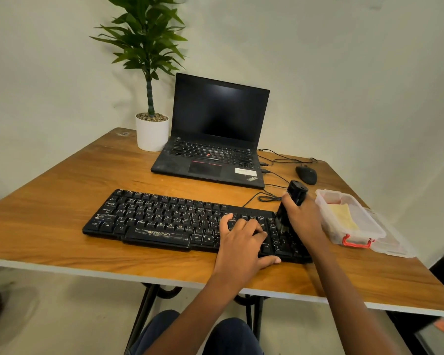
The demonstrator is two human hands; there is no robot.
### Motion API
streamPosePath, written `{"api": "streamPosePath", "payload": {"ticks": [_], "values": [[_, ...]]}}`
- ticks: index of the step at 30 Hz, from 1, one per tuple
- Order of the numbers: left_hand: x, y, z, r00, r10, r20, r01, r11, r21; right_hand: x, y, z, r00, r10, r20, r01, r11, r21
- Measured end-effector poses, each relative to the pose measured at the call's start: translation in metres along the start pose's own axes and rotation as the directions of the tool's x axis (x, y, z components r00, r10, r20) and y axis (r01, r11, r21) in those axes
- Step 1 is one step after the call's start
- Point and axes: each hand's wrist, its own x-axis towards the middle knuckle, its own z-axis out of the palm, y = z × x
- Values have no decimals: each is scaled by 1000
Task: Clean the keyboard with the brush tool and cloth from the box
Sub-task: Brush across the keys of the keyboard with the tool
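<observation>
Plain off-white walls (344, 60) meet at a corner behind; wood-top desk (62, 201) w/ white edge, black metal legs (141, 316); pale floor (49, 316).

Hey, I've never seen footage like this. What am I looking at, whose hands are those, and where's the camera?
There is no machine here: a person wears one camera on the head, looking forward and down, so you see their own arms. On the wooden table lie a black keyboard, an open laptop, a mouse, a potted plant and a clear box with a yellow cloth inside. The left hand rests on the keyboard's right part. The right hand holds a black brush tool, bristles down on the keys at the right end.
</observation>
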Motion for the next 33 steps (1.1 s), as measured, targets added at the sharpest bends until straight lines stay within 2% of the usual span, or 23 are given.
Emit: {"api": "streamPosePath", "payload": {"ticks": [5, 11, 20, 25, 29, 33], "values": [[1, -4, 1, 1000, 18, 9, -18, 1000, 16, -13, 2, -10, 999, 5, 39, -9, 995, 103], [2, -3, 1, 1000, 14, -2, -14, 1000, 14, -17, 8, -20, 994, 42, 98, -50, 996, 77], [1, -2, 0, 1000, 12, -26, -12, 1000, -22, 23, 8, 8, 1000, 19, -15, -20, 1000, -23], [1, -1, 0, 1000, 3, -7, -3, 1000, -16, 26, 10, 12, 999, -7, -33, 9, 999, 48], [2, -2, 1, 1000, 16, 5, -16, 1000, 15, 6, 6, -4, 999, -37, 12, 36, 997, 72], [2, -3, 0, 1000, 17, 3, -17, 999, 44, -10, 12, -16, 996, 43, 82, -53, 992, 118]]}}
